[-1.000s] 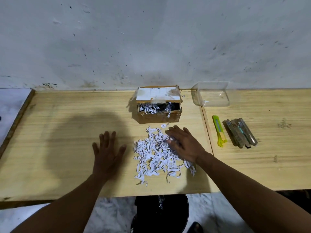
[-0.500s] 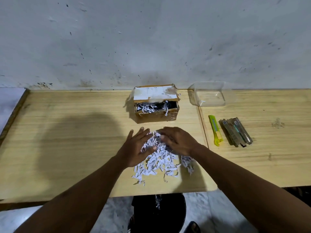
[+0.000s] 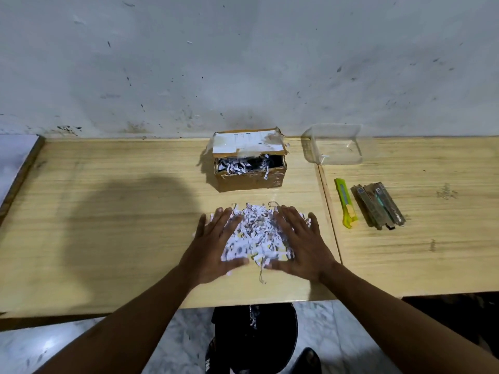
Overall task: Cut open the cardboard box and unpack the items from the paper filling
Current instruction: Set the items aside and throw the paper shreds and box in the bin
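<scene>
A small cardboard box (image 3: 249,179) stands at the back of the wooden table, its taped lid flap raised and white shredded paper showing inside. In front of it lies a heap of shredded paper (image 3: 256,233) on the table. My left hand (image 3: 216,247) rests flat with spread fingers on the heap's left side. My right hand (image 3: 299,244) rests the same way on its right side. Both hands cup the heap between them. A paper clip (image 3: 273,204) lies at the heap's far edge.
A clear plastic container (image 3: 336,147) stands right of the box by the wall. A yellow-green utility knife (image 3: 345,202) and a bundle of grey staple strips (image 3: 378,205) lie on the right table. The near table edge (image 3: 243,303) is close behind the heap, with a black stool below.
My left hand moved from the bare table onto the paper heap. Both hands then spread apart to its two sides, pressing the shreds into a tighter pile.
</scene>
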The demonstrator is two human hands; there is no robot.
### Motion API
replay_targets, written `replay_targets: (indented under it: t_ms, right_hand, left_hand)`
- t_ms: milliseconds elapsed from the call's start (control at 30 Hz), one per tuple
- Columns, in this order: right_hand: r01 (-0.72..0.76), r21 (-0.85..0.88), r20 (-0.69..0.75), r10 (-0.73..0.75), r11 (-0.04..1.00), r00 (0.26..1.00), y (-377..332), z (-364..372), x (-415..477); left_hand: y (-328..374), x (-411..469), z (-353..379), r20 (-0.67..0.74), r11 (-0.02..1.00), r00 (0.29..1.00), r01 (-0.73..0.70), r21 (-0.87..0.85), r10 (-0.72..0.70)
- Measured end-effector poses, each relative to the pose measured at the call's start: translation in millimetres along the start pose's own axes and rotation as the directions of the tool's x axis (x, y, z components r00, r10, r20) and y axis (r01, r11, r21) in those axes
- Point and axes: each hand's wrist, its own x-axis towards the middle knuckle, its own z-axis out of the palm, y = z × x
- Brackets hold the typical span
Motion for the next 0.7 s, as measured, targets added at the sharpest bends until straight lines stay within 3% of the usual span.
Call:
replay_targets:
  t_ms: [100,267,467,700]
  right_hand:
    - [0.006,0.009,-0.031,-0.005,1.0,0.999,-0.6,-2.9,1.9]
    - [0.044,-0.027,-0.01,-0.044,0.999,0.999,-10.5,-4.9,7.5]
    - [0.059,-0.044,-0.044,-0.061,0.997,0.997,-6.9,4.1,16.8]
    - [0.134,-0.08,-0.04,-0.138,0.988,0.99,3.0,3.2,38.5]
  left_hand:
    - [-3.0,4.1,-5.4,-0.054,0.998,0.998,0.008,-0.068,-0.012]
    - [4.3,3.7,-11.9,0.033,0.998,0.998,-0.061,-0.018,0.062]
    - [5.3,14.2,2.6,-0.035,0.999,0.999,0.039,0.006,-0.038]
    - [-5.6,39.6,-2.9,-0.006,0.994,0.995,-0.1,0.037,0.1]
